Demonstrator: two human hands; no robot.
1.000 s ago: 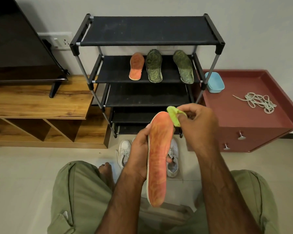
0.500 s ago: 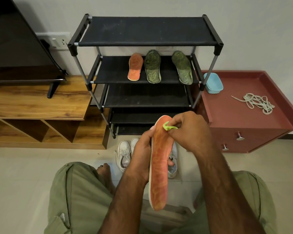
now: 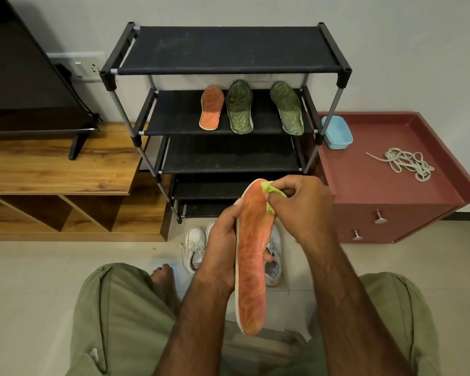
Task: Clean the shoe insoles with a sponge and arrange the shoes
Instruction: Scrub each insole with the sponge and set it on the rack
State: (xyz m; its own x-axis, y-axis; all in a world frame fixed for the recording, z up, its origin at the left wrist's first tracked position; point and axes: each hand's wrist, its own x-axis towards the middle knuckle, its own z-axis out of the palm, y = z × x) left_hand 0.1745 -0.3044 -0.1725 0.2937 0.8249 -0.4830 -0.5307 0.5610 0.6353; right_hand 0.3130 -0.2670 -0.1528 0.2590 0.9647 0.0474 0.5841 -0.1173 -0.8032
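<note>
Right hand [image 3: 301, 210] pinches a crumpled green sponge [image 3: 272, 190] against the toe end of the insole [image 3: 251, 261]. Left hand [image 3: 220, 248] grips that insole at mid-length, fingers wrapped round its back, and holds it upright over my lap in front of the rack [image 3: 228, 50].

To do this step well, I judge that I should brace the flexible insole from behind. I should then draw the sponge in long overlapping strokes from toe to heel, pressing lightly so the thin foam does not buckle.

- **Insole:** long, round-ended, faced with mottled orange fabric, with a pale foam edge.
- **Sponge:** soft, wadded small.
- **Shelf insoles [image 3: 239, 107]:** one orange and two dark green, lying flat on the rack's second tier.
- **Shoes [image 3: 194, 248]:** white, on the floor below.
</note>
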